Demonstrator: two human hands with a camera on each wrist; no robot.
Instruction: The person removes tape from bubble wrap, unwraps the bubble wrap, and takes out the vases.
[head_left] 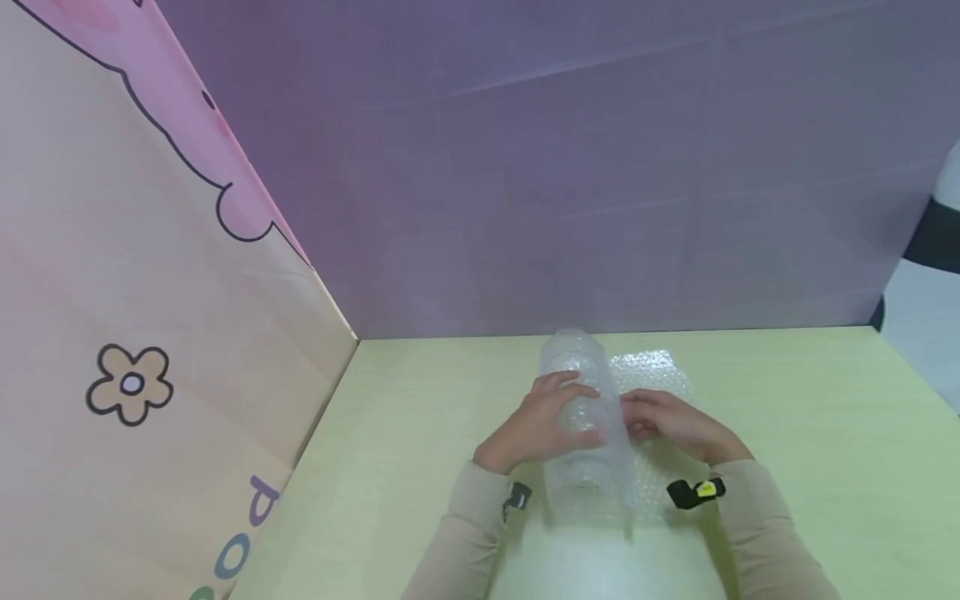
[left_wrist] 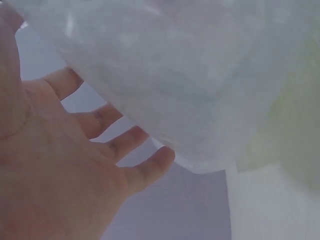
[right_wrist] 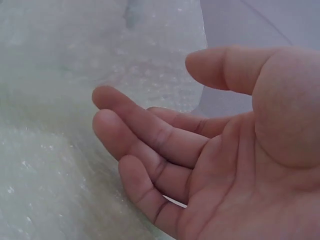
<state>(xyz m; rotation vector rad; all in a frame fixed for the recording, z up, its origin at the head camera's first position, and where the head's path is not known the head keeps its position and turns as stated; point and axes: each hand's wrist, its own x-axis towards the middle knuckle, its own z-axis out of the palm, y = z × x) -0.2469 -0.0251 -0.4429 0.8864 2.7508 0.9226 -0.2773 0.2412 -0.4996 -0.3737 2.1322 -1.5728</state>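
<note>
A clear roll of bubble wrap (head_left: 581,396) stands out over the table, tube-like, with a flat sheet of bubble wrap (head_left: 648,371) lying to its right. My left hand (head_left: 536,425) holds the roll from its left side, thumb nearer me and fingers across the top. In the left wrist view its fingertips (left_wrist: 162,157) lie along the edge of the clear plastic. On the other side, my right hand (head_left: 675,423) is at the roll's right edge, over the sheet. Its fingers (right_wrist: 145,127) are loosely bent and the thumb stands apart, with nothing between them.
The pale yellow-green table (head_left: 420,417) runs back to a purple-grey panel (head_left: 570,208). A light panel with a flower drawing (head_left: 132,384) rises along the left side. Black straps sit at both wrists.
</note>
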